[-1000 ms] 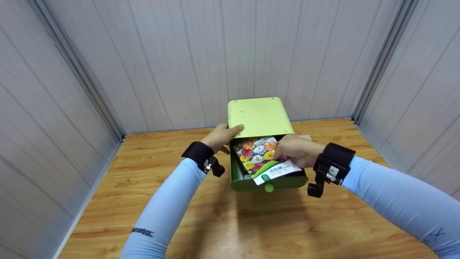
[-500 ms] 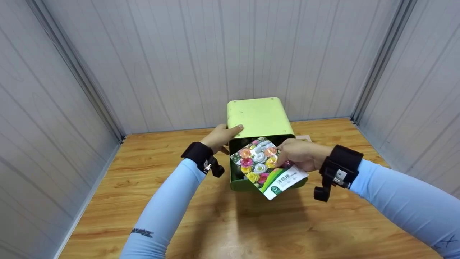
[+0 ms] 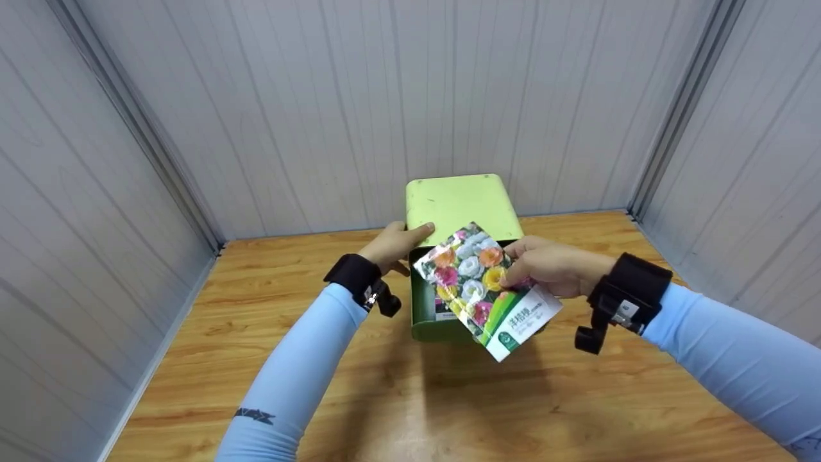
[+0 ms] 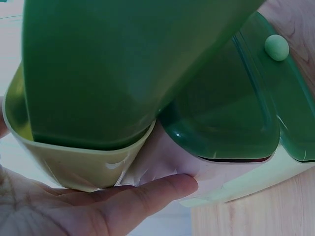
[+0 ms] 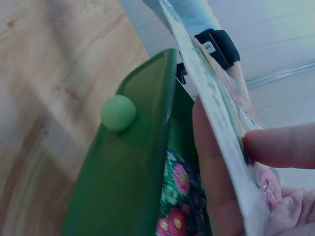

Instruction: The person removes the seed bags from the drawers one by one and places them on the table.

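A light-green drawer cabinet (image 3: 462, 205) stands near the back wall with its top green drawer (image 3: 428, 332) pulled out. My left hand (image 3: 392, 247) steadies it, thumb over the top edge and fingers along the side wall. Above the drawer, my right hand (image 3: 555, 264) pinches a flower seed packet (image 3: 471, 282) by its right edge, thumb on the printed face. The packet slants and hides much of the drawer. Another flower-printed packet (image 5: 180, 196) lies inside the drawer in the right wrist view, behind the front with its round knob (image 5: 118, 113).
Lower green drawers (image 4: 221, 108) sit pushed in beneath the open one in the left wrist view. The cabinet stands on a wood-grain table (image 3: 269, 321). Pale panel walls (image 3: 321, 115) enclose the back and both sides.
My right hand has lifted the seed packet out of the drawer, up and to the right, and more of the drawer's inside shows. My left hand has stayed on the cabinet.
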`<action>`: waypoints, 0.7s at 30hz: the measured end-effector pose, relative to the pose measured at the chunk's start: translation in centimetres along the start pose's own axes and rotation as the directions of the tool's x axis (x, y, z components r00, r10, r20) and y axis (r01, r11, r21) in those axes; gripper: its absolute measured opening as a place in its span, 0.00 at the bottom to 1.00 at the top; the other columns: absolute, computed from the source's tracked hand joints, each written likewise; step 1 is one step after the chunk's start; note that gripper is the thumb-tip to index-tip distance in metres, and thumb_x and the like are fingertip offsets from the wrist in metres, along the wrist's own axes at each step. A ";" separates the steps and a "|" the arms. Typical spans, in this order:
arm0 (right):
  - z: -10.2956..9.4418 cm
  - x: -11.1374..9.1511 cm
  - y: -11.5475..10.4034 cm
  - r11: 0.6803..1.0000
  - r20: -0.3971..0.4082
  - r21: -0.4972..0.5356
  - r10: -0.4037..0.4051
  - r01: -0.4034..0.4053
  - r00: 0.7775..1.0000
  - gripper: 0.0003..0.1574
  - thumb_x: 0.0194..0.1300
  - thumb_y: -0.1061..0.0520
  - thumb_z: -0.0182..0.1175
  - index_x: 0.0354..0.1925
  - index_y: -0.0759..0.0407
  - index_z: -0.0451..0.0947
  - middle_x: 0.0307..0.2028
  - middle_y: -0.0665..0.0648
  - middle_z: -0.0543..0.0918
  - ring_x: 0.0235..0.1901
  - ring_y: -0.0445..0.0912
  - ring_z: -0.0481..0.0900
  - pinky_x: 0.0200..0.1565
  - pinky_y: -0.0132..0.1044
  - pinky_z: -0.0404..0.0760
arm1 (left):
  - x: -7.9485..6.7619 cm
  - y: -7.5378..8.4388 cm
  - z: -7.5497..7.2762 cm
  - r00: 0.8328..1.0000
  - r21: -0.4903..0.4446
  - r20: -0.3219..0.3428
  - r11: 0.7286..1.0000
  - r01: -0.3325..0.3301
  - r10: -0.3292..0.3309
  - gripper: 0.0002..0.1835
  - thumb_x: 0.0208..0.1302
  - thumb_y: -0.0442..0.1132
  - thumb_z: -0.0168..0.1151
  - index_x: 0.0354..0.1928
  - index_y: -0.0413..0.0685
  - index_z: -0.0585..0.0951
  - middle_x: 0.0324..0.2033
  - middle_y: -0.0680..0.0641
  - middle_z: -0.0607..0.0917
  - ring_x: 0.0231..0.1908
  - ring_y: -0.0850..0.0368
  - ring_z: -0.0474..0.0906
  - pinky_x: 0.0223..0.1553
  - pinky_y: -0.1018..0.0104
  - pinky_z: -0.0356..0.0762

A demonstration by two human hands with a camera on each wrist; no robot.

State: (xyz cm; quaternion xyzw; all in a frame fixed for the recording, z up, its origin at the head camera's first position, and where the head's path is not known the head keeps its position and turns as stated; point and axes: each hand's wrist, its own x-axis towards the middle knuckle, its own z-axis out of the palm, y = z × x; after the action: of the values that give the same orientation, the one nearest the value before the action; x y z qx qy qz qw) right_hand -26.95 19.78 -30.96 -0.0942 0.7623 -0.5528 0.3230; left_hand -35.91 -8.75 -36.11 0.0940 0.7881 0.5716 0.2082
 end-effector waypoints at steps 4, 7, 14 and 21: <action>-0.5 -0.1 -0.1 0.998 -0.048 0.023 -0.053 0.054 0.997 0.28 0.73 0.68 0.58 0.68 0.77 0.71 0.46 0.56 0.91 0.45 0.48 0.92 0.50 0.41 0.92 | 0.0 0.0 0.0 1.000 -0.007 -0.012 1.000 0.013 -0.013 0.29 0.86 0.58 0.51 0.68 0.39 0.73 0.58 0.39 0.85 0.58 0.43 0.83 0.66 0.32 0.79; -0.9 0.0 -0.2 0.996 -0.100 0.030 -0.077 0.080 0.992 0.26 0.76 0.67 0.58 0.68 0.76 0.71 0.45 0.54 0.92 0.44 0.46 0.93 0.49 0.40 0.92 | 0.0 0.0 0.0 1.000 -0.014 -0.012 1.000 0.012 -0.012 0.27 0.87 0.56 0.51 0.66 0.38 0.74 0.58 0.39 0.84 0.58 0.42 0.84 0.66 0.32 0.79; -2.5 0.2 -0.6 0.991 -0.250 0.031 -0.120 0.132 0.961 0.26 0.79 0.67 0.56 0.70 0.75 0.70 0.44 0.49 0.91 0.44 0.42 0.91 0.49 0.35 0.90 | -0.1 -0.1 -0.1 1.000 0.001 -0.005 1.000 -0.003 0.003 0.27 0.87 0.57 0.50 0.67 0.40 0.75 0.58 0.37 0.87 0.55 0.44 0.87 0.61 0.37 0.84; -5.0 0.3 -0.5 0.980 -0.359 0.031 -0.171 0.194 0.918 0.28 0.80 0.67 0.56 0.73 0.75 0.66 0.43 0.44 0.90 0.45 0.39 0.90 0.52 0.33 0.89 | -0.1 -0.1 -0.1 1.000 0.010 -0.015 1.000 0.007 -0.007 0.28 0.86 0.58 0.51 0.68 0.42 0.75 0.58 0.36 0.87 0.54 0.45 0.86 0.60 0.38 0.83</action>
State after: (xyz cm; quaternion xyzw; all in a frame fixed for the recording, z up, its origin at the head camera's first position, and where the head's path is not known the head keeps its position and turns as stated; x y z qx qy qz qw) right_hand -30.26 23.36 -29.70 -0.0530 0.7771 -0.6134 0.1304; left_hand -35.87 -8.85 -36.19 0.0878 0.7927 0.5678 0.2039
